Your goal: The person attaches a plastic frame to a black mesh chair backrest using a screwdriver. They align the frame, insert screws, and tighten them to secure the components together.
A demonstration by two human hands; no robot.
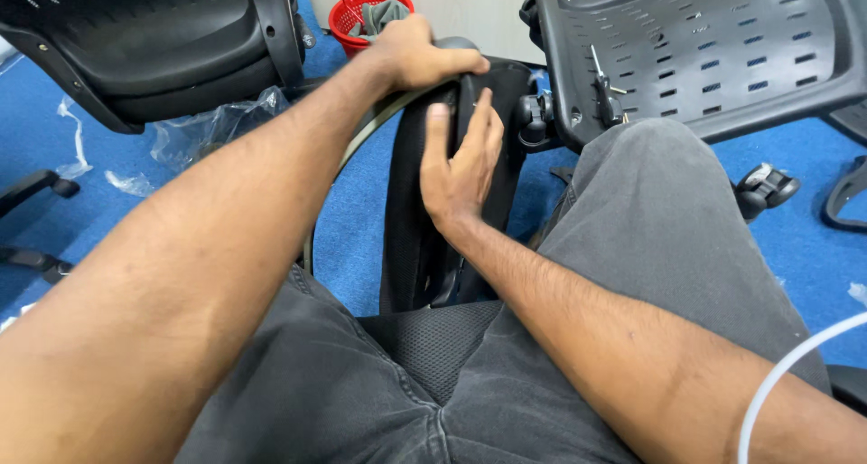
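A black mesh chair backrest point(411, 229) stands upright between my knees, its lower end resting on the seat I sit on. My left hand point(417, 53) grips the backrest's top edge, fingers curled over it. My right hand point(461, 161) lies flat against the front of the backrest just below the top, fingers spread and pointing up. A grey curved frame strip point(361, 139) runs along the backrest's left side under my left forearm.
A black plastic chair seat pan point(713, 57) with slots lies at the upper right, caster wheels point(766, 188) beside it. Another black chair shell point(153, 39) is at the upper left, with clear plastic wrap point(212, 125) on the blue carpet. A red basket point(361, 12) stands at the wall.
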